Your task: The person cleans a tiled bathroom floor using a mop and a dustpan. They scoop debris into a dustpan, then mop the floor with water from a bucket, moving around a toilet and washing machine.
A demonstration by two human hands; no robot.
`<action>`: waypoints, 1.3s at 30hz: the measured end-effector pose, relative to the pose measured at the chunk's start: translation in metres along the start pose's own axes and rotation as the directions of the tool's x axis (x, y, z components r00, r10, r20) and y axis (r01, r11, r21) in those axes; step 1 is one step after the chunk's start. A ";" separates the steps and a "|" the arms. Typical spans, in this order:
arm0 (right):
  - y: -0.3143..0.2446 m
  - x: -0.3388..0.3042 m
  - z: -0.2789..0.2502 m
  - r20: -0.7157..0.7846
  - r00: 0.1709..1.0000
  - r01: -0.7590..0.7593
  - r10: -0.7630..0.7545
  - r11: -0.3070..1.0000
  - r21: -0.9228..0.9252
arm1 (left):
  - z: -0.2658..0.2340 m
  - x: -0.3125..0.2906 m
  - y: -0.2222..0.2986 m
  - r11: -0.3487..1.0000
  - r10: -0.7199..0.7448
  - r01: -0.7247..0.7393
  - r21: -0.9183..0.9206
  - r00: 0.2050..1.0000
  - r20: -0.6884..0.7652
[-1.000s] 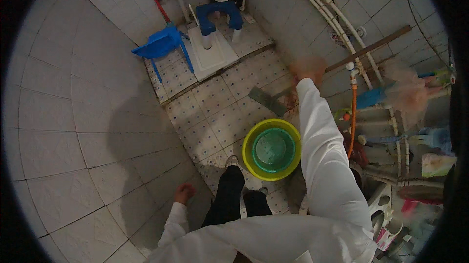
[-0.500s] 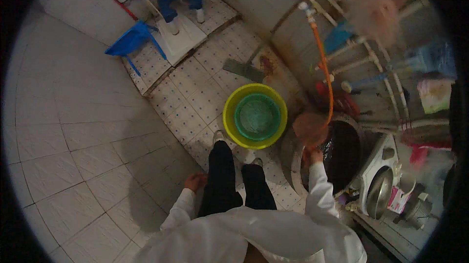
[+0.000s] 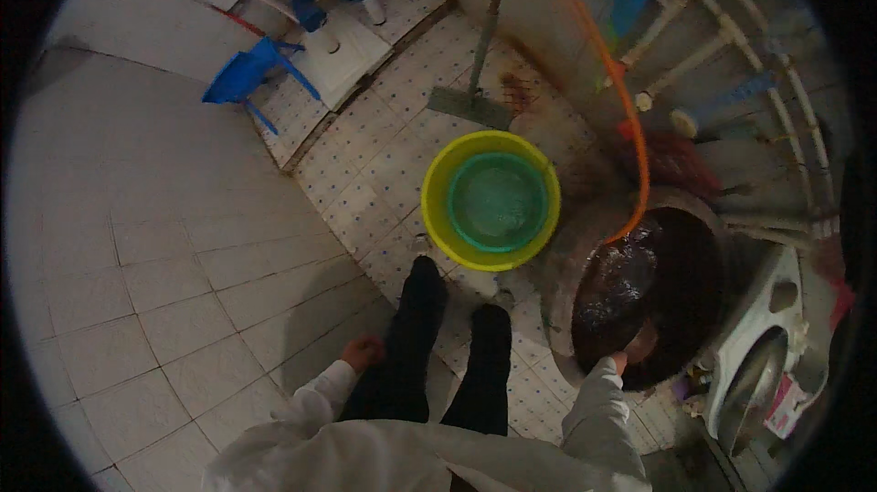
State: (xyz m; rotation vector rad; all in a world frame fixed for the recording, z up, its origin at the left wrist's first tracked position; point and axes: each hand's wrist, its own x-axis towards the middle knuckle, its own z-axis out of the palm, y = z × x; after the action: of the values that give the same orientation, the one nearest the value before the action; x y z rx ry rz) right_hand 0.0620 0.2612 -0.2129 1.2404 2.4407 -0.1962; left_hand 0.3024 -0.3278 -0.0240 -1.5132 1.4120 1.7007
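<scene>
My right hand [image 3: 619, 362] is closed at the near rim of a large round vat [image 3: 559, 309] with dark water. It holds a brownish, round-bowled water scoop [image 3: 643, 342], which is down inside the vat; the handle is mostly hidden by the hand. An orange hose [image 3: 630, 126] hangs over the far rim, and the water below it is rippled and shiny. Left of the vat, a green basin [image 3: 454, 218] sits inside a yellow basin [image 3: 435, 228] on the floor, with what looks like water in it. My left hand [image 3: 364, 352] hangs beside my left leg, fingers curled, with nothing in it.
A squeegee-like floor tool [image 3: 470, 108] leans behind the basins. A blue plastic stool [image 3: 242, 74] stands near the raised squat toilet [image 3: 343, 63]. Pipes [image 3: 694, 53] run along the right wall. A white washbasin [image 3: 767, 300] with a metal pan [image 3: 754, 382] lies right of the vat.
My right hand has lowered the scoop from above the vat's left rim, moving nearer to me and into the vat. The view has shifted; my left hand still hangs by my leg.
</scene>
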 end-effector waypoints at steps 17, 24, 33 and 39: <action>-0.184 -0.237 -0.227 0.045 0.903 0.190 -0.428 0.491 0.850 | -0.085 0.023 0.095 0.987 0.071 -0.057 -0.149 0.993 0.090; -0.520 -0.319 -0.247 0.214 0.401 0.847 -0.890 0.450 0.282 | -0.144 0.042 0.134 0.867 0.114 -0.098 -0.488 0.994 0.001; -0.834 -0.419 -0.248 -0.114 0.338 0.939 -0.934 0.343 -0.030 | -0.205 0.015 0.098 0.742 0.046 -0.157 -0.651 0.982 -0.184; -0.729 -0.389 -0.261 -0.178 0.231 0.930 -0.957 0.270 -0.250 | -0.164 0.017 0.069 0.757 0.017 -0.189 -0.625 0.963 -0.270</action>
State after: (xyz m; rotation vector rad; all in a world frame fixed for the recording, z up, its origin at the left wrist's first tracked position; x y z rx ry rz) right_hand -0.3886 -0.3864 0.1447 -0.5539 3.0793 -0.2133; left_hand 0.3120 -0.5033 0.0078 -2.1066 1.0664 2.2915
